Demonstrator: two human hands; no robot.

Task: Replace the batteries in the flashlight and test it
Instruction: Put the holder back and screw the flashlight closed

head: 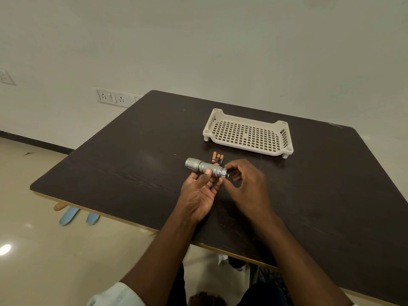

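Observation:
A silver metal flashlight [204, 167] lies level above the dark table, its wide head pointing left. My left hand [199, 192] holds its barrel from below, thumb on top. My right hand [245, 181] has its fingers curled at the tail end, where thumb and forefinger pinch the tail cap [225, 172]. Three orange-and-black batteries [218, 159] lie side by side on the table just behind the flashlight, partly hidden by it.
A cream perforated plastic tray [248, 134] stands empty at the back right of the dark wooden table [132, 164]. Wall sockets [110, 98] sit on the wall at left. The table's near edge runs across my forearms.

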